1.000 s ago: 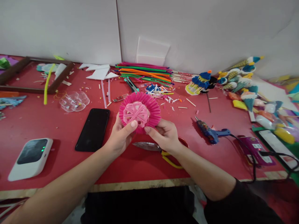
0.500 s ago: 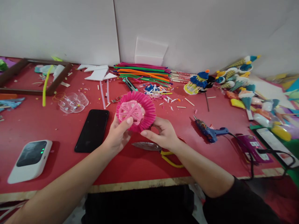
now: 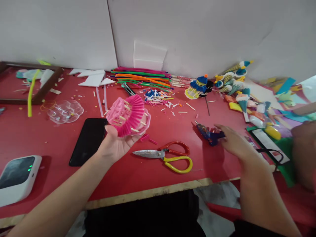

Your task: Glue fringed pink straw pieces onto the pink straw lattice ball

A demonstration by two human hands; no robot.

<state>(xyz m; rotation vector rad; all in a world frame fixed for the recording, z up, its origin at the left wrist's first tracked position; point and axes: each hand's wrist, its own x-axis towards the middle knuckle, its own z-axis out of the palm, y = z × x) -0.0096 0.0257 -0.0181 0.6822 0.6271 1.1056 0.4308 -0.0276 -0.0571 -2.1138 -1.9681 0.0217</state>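
Observation:
My left hand (image 3: 115, 144) holds up a pink ruffled craft ball (image 3: 128, 116) made of pleated strips and pale pink straws, palm up above the red table (image 3: 44, 138). My right hand (image 3: 233, 141), blurred by motion, has its fingers stretched out over the blue glue gun (image 3: 209, 133) at the right; it holds nothing that I can see. Red and yellow scissors (image 3: 168, 157) lie on the table between the two hands. A black phone (image 3: 86, 141) lies just left of my left hand.
A white device (image 3: 17, 177) with green lights sits at the front left. A clear plastic tray (image 3: 65, 111), white foam pieces (image 3: 92, 79) and coloured straws (image 3: 140, 76) lie further back. Craft birds and cones (image 3: 237, 85) crowd the right. A dark sleeve (image 3: 303, 154) shows at the right edge.
My right hand let go of the pink ball and moved right to the glue gun. The left hand tilted the ball onto its side. The view swung right, uncovering the scissors.

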